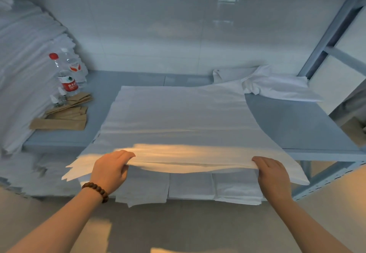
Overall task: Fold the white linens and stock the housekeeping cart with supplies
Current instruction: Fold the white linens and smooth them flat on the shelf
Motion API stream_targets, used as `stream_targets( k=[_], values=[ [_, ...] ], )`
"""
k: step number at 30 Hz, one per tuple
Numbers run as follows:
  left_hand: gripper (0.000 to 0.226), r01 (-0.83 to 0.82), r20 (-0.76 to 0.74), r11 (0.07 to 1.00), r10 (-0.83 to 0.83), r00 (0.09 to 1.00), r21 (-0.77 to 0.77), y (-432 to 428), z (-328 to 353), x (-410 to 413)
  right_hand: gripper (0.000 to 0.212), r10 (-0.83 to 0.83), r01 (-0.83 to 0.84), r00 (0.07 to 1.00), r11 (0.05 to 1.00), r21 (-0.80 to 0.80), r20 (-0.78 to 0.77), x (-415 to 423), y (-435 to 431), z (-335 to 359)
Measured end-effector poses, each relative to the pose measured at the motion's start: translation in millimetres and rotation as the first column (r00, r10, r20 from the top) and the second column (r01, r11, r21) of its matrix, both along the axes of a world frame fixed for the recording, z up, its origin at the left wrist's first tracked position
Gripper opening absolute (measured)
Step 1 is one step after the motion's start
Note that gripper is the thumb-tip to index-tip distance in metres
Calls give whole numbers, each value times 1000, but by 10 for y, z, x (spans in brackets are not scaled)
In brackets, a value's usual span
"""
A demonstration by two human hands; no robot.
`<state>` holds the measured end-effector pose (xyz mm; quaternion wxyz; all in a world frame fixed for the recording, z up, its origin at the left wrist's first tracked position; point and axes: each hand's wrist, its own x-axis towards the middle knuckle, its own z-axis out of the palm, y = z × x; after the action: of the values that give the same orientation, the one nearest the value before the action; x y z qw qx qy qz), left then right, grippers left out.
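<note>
White linen [178,118] spread on grey shelf [297,126], tiled wall [158,25] behind; two water bottles [67,80]; left hand [111,170], right hand [274,175] pinch near edge.

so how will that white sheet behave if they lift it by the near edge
Probably floppy: the sheet sags between the left hand and right hand. Likely light, since pinching fingers alone hold its edge up. It may slide on the smooth shelf, dragging the far end askew.
</note>
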<state>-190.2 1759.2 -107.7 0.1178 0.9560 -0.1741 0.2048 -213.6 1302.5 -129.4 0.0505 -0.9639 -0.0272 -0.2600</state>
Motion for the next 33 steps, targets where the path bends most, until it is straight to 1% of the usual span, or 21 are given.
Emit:
stream_targets(
  k=[5,9,11,13,20,24,29,33],
  values=[
    [29,3,88,1000,-3,996,2,0,127,-257,53,21,-25,995,999,38,94,-217,-5,84],
    [40,9,141,1000,-7,990,-12,-8,240,-419,50,22,-32,989,997,64,148,-343,-10,186],
    [41,2,173,1000,0,985,-15,-18,334,-466,45,19,-34,981,997,73,192,-365,-17,258],
    [39,-3,213,1000,6,977,-15,-19,444,-486,33,24,-44,968,996,71,251,-368,-17,361],
    [36,8,320,1000,-4,947,-11,18,868,-357,27,15,-48,934,995,84,358,-189,-35,823],
    [34,-9,367,1000,4,930,11,39,1066,-105,31,49,-78,898,996,48,437,58,-61,1021],
    [30,-6,351,998,-14,936,56,63,1168,409,27,23,-36,915,999,23,403,605,-55,1171],
    [30,3,259,995,-30,965,102,84,1127,1001,27,25,-16,942,999,-30,335,1221,-48,1171]
  ],
)
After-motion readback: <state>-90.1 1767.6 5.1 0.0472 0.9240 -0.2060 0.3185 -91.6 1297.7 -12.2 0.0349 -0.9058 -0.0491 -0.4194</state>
